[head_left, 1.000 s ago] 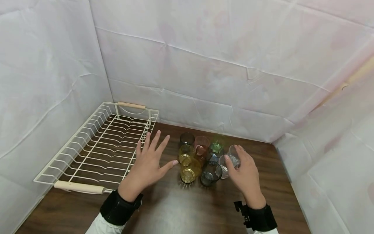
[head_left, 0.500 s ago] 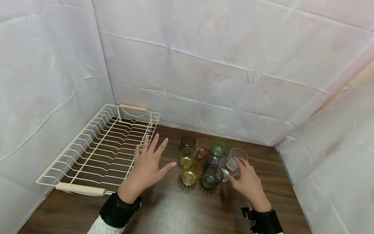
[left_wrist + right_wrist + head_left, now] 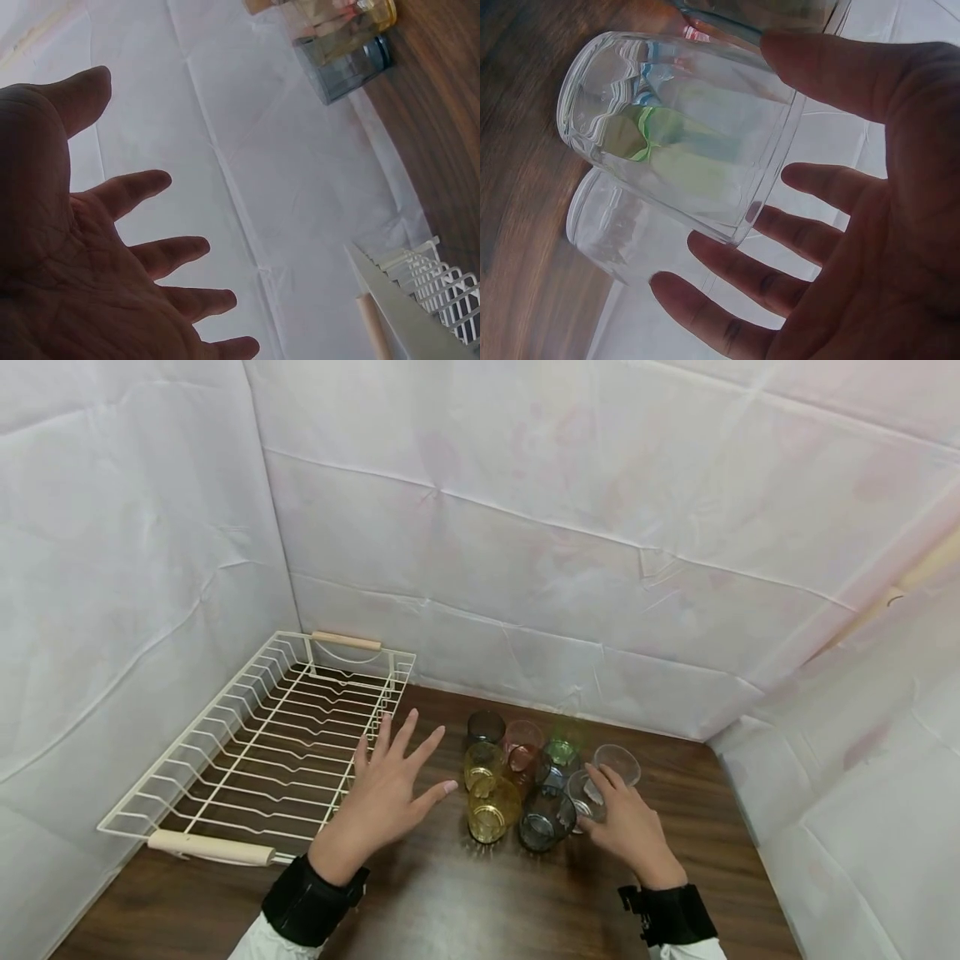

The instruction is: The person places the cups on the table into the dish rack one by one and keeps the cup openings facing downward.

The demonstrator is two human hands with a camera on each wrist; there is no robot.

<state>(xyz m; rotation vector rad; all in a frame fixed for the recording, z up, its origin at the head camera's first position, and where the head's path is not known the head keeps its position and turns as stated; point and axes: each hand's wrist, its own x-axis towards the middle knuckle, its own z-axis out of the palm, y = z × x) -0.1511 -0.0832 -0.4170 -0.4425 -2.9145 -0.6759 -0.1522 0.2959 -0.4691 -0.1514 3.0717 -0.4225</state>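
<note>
My right hand point(image 3: 630, 827) is at the nearer clear glass point(image 3: 690, 142), which stands upright. In the right wrist view the thumb lies by one side of its rim and the spread fingers by the other; no firm grip shows. Just behind stands a second clear glass point(image 3: 621, 763). My left hand point(image 3: 386, 802) hovers with fingers spread and holds nothing, between the dish rack and the glasses. Left of the clear glasses cluster a front yellow glass point(image 3: 493, 810), a dark grey glass point(image 3: 547, 820), a pink glass point(image 3: 522, 743), a green glass point(image 3: 562, 750) and others, partly overlapping.
A white wire dish rack point(image 3: 187, 730) with wooden handles point(image 3: 212, 847) stands on the left of the brown wooden table point(image 3: 450, 902). White sheets point(image 3: 480, 552) hang as walls behind and at both sides.
My right hand has moved from the farther clear glass back to the nearer one. The left hand stays spread in nearly the same place, while the head view has shifted slightly.
</note>
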